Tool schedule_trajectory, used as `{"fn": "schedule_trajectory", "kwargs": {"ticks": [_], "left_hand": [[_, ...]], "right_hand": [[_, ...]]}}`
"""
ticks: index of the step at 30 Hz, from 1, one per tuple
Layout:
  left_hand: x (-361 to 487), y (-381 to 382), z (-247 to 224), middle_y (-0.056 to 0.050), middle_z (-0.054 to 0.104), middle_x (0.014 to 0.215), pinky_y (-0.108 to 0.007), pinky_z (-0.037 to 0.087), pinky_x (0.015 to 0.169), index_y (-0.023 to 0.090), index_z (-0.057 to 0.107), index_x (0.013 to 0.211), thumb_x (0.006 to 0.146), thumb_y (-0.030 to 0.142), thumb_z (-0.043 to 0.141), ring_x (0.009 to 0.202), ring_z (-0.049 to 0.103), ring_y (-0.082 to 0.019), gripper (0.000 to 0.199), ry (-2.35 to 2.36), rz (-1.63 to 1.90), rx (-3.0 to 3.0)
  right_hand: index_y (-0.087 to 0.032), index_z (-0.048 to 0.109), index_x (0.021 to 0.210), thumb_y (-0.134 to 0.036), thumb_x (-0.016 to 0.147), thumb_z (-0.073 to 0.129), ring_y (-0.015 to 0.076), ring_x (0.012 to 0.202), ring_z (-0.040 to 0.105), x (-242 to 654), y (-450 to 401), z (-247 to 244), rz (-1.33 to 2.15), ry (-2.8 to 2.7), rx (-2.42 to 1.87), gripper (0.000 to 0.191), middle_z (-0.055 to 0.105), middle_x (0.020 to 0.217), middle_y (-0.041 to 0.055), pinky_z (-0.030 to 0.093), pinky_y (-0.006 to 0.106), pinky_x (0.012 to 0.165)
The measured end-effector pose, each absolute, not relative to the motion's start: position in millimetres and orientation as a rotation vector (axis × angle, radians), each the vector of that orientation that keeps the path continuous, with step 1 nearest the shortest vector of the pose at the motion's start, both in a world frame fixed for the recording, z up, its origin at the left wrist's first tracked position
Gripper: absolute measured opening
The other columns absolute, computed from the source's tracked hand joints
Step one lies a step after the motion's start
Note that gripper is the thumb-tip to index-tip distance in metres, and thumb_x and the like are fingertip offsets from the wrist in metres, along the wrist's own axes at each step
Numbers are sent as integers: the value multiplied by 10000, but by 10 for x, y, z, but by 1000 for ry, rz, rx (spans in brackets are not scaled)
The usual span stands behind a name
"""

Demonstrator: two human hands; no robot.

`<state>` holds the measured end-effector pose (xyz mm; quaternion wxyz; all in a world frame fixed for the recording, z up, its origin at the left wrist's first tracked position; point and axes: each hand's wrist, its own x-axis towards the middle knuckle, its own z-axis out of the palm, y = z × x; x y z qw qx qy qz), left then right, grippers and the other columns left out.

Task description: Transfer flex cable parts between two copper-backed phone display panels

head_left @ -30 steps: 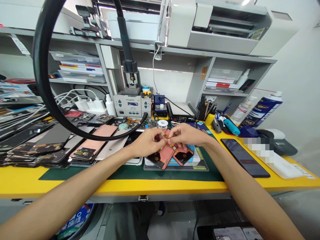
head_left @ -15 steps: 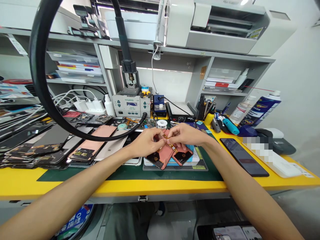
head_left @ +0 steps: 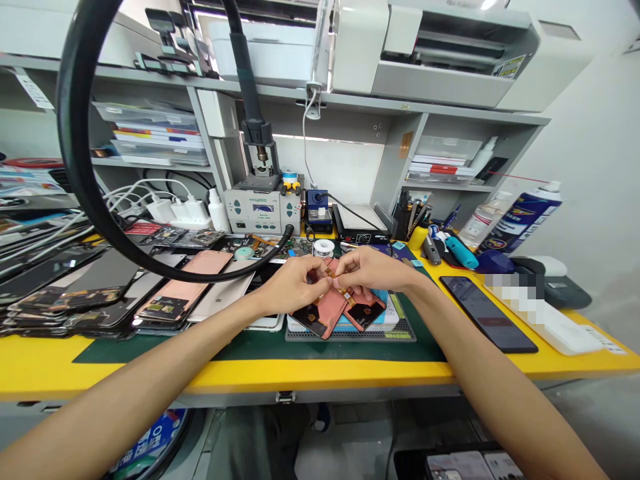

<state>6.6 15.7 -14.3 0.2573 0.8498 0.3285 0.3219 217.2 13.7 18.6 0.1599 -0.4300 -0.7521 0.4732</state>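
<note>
Two pink-backed phone screens with black lower ends lie at an angle to each other under my hands, one on the left (head_left: 330,315) and one on the right (head_left: 367,315). An orange flex cable (head_left: 346,293) runs over them. My left hand (head_left: 300,283) pinches at the cable's upper part, thumb against forefinger. Right beside it, my right hand (head_left: 370,268) pinches the same spot, its fingertips almost meeting the left ones. The fingers hide the exact point of grip. Under the screens is a blue and white box (head_left: 395,317).
Stacked phone parts (head_left: 100,287) cover the left side. A black hose (head_left: 75,133) loops overhead from the hot-air station (head_left: 263,210). A solder spool (head_left: 324,249) stands behind my hands. On the right lie a dark phone (head_left: 487,313) and a white case (head_left: 565,327).
</note>
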Motion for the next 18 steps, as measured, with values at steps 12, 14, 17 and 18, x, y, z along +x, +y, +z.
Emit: {"fn": "schedule_trajectory", "kwargs": {"ticks": [12, 14, 17, 18], "left_hand": [[68, 152, -146, 27, 630, 688, -223, 414, 605, 160, 618, 758, 837, 230, 587, 621, 562, -112, 110, 887, 867, 2309], [68, 149, -143, 30, 629, 680, -224, 416, 608, 162, 614, 757, 838, 225, 586, 616, 567, -112, 106, 877, 869, 2307], [65, 147, -142, 37, 626, 661, -227, 419, 608, 165, 607, 760, 843, 222, 581, 601, 573, -112, 104, 859, 863, 2296], [63, 148, -142, 38, 624, 657, -229, 420, 610, 166, 606, 760, 845, 225, 580, 600, 573, -112, 107, 860, 863, 2298]], "right_hand": [[-156, 652, 812, -301, 816, 656, 118, 404, 585, 2191, 161, 161, 1350, -2162, -1210, 145, 612, 563, -10, 450, 165, 354], [-159, 649, 808, -307, 815, 657, 119, 400, 582, 2192, 162, 157, 1349, -2163, -1213, 148, 613, 562, -12, 450, 168, 350], [-162, 644, 804, -314, 816, 658, 117, 399, 579, 2192, 161, 155, 1346, -2169, -1212, 153, 616, 560, -14, 455, 170, 353], [-163, 644, 806, -316, 818, 656, 116, 399, 578, 2191, 161, 156, 1347, -2172, -1210, 154, 615, 557, -15, 455, 168, 354]]}}
